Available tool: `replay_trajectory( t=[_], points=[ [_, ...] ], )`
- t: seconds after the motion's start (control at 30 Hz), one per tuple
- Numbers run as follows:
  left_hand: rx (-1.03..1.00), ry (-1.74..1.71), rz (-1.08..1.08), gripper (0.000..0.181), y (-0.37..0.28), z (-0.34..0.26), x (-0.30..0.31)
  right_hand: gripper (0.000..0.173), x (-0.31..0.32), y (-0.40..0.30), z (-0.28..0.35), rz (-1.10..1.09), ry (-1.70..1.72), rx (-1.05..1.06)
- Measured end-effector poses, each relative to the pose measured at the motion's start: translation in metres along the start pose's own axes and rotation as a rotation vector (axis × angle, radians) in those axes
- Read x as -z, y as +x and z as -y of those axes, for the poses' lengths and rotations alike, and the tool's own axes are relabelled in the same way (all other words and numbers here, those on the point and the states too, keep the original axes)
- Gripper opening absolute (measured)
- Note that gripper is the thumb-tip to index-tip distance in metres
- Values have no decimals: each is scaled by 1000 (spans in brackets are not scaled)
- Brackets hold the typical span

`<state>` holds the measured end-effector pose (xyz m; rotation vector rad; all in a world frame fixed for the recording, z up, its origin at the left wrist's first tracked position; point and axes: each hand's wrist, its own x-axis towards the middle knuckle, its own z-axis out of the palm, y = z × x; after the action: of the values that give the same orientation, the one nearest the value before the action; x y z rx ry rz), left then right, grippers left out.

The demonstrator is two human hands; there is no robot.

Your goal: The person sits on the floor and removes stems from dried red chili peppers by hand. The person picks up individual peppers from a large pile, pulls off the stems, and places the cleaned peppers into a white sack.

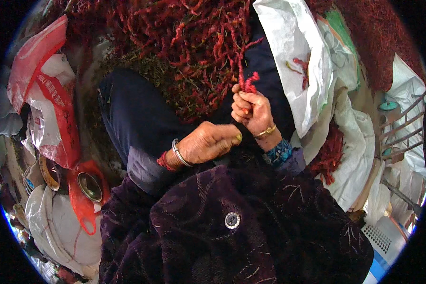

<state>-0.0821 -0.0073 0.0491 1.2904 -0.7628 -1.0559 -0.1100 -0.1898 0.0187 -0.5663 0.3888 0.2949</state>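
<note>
My right hand point(254, 112) is closed around a few wrinkled red chili peppers point(241, 65). One long pepper points up out of the fist, and a curled brighter red one point(250, 83) sticks out beside it. Just below and to the left, my left hand point(209, 142) has its fingers curled in against the thumb. Nothing plainly shows in its grip, though the inside of the palm is hidden. A large heap of long red chili peppers point(198, 39), some with green stems, lies in front of my bent knees.
To the right, a white woven sack point(293, 46) carries a few peppers; more red peppers point(328, 156) lie beside another white sack point(355, 156). At left are a red-and-clear plastic bag point(62, 117) and a red carrier bag point(87, 220) with a round metal-rimmed object point(89, 187). Metal bars point(403, 124) stand far right.
</note>
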Motion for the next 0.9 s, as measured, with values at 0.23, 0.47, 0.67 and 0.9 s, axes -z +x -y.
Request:
replay_trajectory(
  t=[0.23,0.47,0.67,0.9],
  points=[
    [-227,-1137,-496,24,24,5,69,16,12,-3,16,-38,7,128],
    [-169,-1274,-523,33,23,15,78,10,7,-6,14,57,-101,77],
    [-86,-1178,-702,26,25,11,66,20,-33,0,9,-29,-612,324],
    [-146,-890,-734,36,34,-1,34,36,-42,24,-6,-12,-1419,696]
  ],
)
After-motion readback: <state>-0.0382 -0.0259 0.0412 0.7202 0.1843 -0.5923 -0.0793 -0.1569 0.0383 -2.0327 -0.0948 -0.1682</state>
